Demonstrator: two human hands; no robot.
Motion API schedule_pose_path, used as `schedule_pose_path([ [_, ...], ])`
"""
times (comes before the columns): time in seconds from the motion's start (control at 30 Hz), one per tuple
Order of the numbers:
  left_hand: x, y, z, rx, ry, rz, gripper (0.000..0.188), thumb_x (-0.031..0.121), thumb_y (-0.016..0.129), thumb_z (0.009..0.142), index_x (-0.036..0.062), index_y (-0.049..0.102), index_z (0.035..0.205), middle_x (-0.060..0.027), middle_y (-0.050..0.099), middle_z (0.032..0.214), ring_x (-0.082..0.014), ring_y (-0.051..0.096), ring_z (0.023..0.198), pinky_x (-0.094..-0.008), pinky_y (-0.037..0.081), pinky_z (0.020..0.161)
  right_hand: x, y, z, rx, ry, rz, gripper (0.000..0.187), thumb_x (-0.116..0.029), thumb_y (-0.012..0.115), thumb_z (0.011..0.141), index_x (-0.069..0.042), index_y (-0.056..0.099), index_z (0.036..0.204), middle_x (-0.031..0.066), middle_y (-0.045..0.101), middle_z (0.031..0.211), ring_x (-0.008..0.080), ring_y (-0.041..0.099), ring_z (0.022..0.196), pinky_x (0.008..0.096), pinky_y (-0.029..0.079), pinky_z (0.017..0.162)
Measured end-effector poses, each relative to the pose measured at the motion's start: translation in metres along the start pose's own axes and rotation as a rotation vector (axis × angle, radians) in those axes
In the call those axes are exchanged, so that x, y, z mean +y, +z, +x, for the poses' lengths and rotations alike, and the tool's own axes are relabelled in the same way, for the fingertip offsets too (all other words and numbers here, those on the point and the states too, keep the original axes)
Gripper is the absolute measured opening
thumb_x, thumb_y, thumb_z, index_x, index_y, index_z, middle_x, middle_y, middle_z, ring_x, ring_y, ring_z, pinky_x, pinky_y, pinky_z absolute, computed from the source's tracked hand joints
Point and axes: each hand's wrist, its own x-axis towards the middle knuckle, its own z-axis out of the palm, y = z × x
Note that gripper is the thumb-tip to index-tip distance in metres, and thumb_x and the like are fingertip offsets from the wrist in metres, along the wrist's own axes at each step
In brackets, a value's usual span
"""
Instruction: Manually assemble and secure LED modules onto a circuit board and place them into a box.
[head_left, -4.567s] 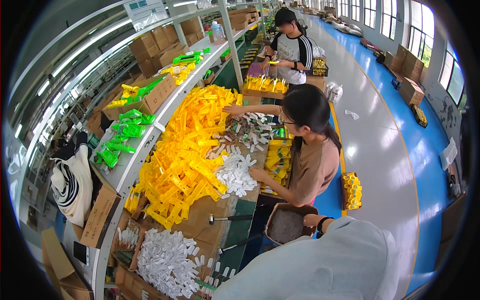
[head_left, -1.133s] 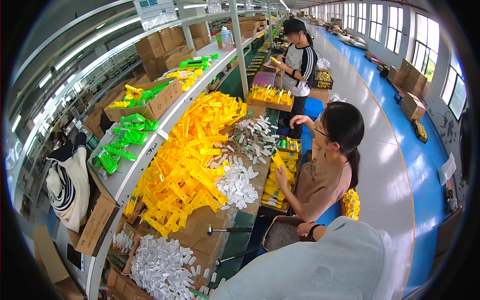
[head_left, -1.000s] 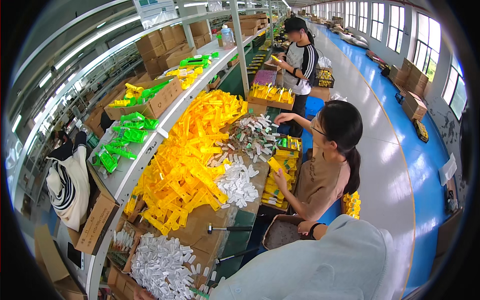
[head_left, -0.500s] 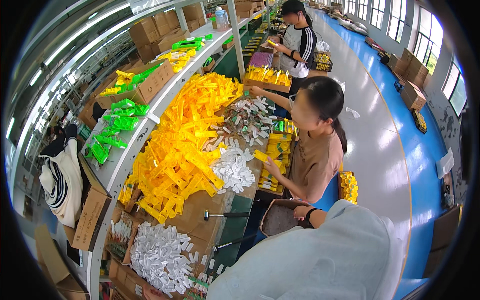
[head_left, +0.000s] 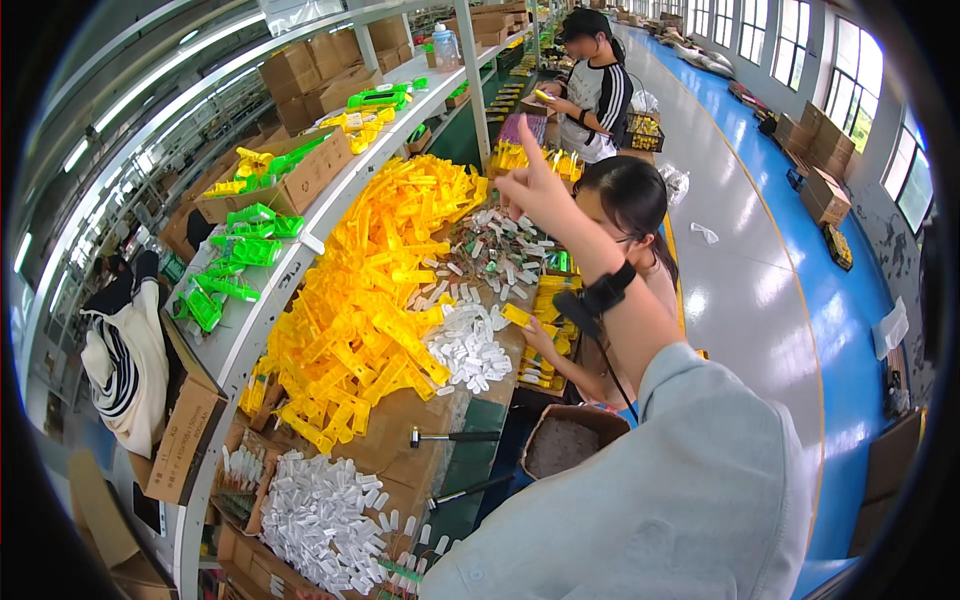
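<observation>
My right hand [head_left: 540, 185] is raised in front of me over the far part of the bench, index finger stretched out and the other fingers curled, holding nothing. A black band with a cord [head_left: 595, 300] wraps its wrist. Beyond it, in the picture, lie loose circuit parts with wires [head_left: 500, 245] and a box of yellow pieces. Only a sliver of my left hand [head_left: 316, 595] shows at the lower edge, beside a heap of small white plastic pieces [head_left: 320, 515]; its fingers are hidden. A large pile of yellow plastic housings [head_left: 370, 300] covers the bench's middle.
Two hammers [head_left: 455, 436] lie near the bench edge, above a lined box [head_left: 570, 440]. A co-worker [head_left: 625, 200] sits close on the right, partly behind my arm; another person [head_left: 600, 90] stands farther off. A shelf [head_left: 330, 195] with green housings runs along the left.
My right hand has swung up and forward from beside the lined box, its index finger now extended. The nearer co-worker's head has tipped down. My left hand has slipped lower, almost out of view.
</observation>
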Motion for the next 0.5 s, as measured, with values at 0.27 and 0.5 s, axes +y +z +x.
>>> schedule_pose_path([
  [0.27,-0.040,0.019,-0.004,-0.087,0.040,0.093,0.043,0.024,0.053,0.096,-0.0014,0.053,0.131,-0.0192,0.057,0.129,-0.0328,0.056,0.108,-0.0446,0.043,0.093,0.006,-0.020,0.010,-0.015,0.019,0.028,0.096,-0.001,0.057,0.092,-0.024,-0.010,0.157,0.0058,0.060,0.072,0.0115,0.056,0.049,0.0250,0.046,0.044],
  [0.5,-0.063,0.050,0.001,-0.162,0.106,0.182,0.046,0.027,0.052,0.096,-0.0005,0.051,0.133,-0.0182,0.055,0.131,-0.0339,0.055,0.111,-0.0458,0.042,0.096,0.066,-0.013,-0.020,-0.344,0.312,0.024,0.046,-0.021,0.060,0.096,-0.012,0.053,0.141,0.0063,0.068,0.086,0.0094,0.061,0.057,0.0221,0.051,0.054],
])
